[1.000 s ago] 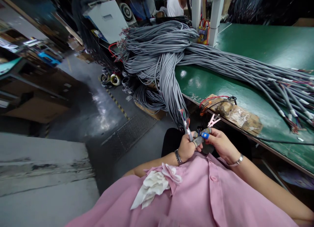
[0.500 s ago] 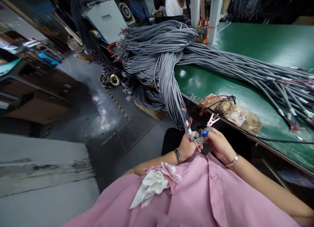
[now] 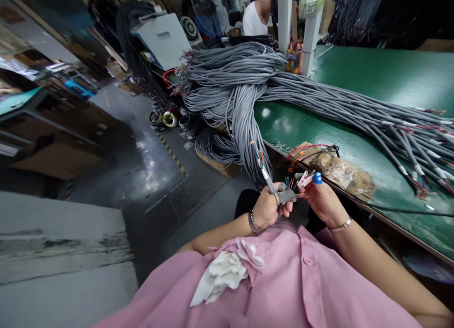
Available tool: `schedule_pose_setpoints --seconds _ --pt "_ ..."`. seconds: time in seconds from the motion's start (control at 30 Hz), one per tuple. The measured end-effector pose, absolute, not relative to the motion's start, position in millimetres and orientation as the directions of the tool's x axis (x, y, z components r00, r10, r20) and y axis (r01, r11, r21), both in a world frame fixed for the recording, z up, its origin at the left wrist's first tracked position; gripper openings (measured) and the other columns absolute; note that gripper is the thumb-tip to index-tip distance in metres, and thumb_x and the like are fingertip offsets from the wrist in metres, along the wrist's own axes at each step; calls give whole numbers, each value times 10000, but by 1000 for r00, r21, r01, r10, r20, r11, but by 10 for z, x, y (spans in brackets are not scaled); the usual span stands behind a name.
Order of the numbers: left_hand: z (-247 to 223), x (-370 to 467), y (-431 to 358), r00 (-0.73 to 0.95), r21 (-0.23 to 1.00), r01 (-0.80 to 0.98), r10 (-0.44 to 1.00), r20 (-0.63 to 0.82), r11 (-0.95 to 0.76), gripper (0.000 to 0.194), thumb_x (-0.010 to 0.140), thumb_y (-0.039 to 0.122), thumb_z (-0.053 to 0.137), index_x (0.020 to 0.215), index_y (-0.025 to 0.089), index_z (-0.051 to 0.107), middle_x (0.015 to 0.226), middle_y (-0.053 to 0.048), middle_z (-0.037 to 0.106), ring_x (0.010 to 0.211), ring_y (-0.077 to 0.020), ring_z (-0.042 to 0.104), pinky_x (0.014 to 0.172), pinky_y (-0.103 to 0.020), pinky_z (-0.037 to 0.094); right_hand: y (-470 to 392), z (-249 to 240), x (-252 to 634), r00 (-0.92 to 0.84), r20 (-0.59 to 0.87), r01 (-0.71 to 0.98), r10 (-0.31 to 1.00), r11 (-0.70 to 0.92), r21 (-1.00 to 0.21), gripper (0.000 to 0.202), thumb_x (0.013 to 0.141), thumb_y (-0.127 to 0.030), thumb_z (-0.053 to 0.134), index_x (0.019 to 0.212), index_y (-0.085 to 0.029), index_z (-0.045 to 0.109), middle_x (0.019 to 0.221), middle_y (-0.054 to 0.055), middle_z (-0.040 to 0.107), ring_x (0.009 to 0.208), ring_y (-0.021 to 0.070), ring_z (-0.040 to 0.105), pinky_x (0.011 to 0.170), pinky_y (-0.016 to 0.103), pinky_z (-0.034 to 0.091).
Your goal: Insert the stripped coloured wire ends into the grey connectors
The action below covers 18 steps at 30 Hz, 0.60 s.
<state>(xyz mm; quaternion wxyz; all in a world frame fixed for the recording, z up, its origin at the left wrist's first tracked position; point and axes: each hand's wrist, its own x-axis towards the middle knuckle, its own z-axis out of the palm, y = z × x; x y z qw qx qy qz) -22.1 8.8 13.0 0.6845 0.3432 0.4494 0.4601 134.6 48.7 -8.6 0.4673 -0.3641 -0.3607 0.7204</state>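
Note:
My left hand is closed on a grey cable, whose fanned coloured wires stick out past grey-wrapped fingertips. Another cable end with a white band and coloured wires rises above that hand. Close by on the right, my right hand has its fingers pressed together, with a blue covering on one fingertip. A pink clip is at these fingertips, near the thin wire ends.
Long bundles of grey cables lie across the green table. A taped wooden block with red and black leads sits at the table's near edge. Behind the table is a person in white. A black cord runs along the right edge.
My hands have moved slightly apart. The left-hand cable now tilts up and left, its wires more spread. The pink clip sits lower, at my right fingertips.

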Motion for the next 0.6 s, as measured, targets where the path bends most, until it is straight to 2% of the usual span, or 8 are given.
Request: schedule_pose_setpoints --seconds 0.27,0.47,0.6 --pt "87 -155 123 188 895 -295 939 -289 334 271 683 358 683 604 136 547 459 1 566 320 -79 466 324 -188 286 504 -90 1280 -195 -258 -521 946 -323 -790 379 729 -583 657 746 -205 637 680 14 591 583 142 498 584 290 428" --pt "41 -170 84 188 906 -264 939 -290 332 292 692 374 682 599 140 535 474 2 573 325 -77 475 334 -187 298 469 -80 1309 -305 -243 -595 921 -383 -706 401 795 -614 558 781 -221 639 720 11 589 605 136 499 567 265 433" --pt "-12 -229 2 173 911 -257 942 -286 324 291 698 372 689 609 132 551 484 1 581 330 -74 477 339 -183 316 440 -150 1427 -452 -310 -538 837 -532 -654 486 805 -651 507 829 -191 664 762 37 614 622 132 530 587 262 450"
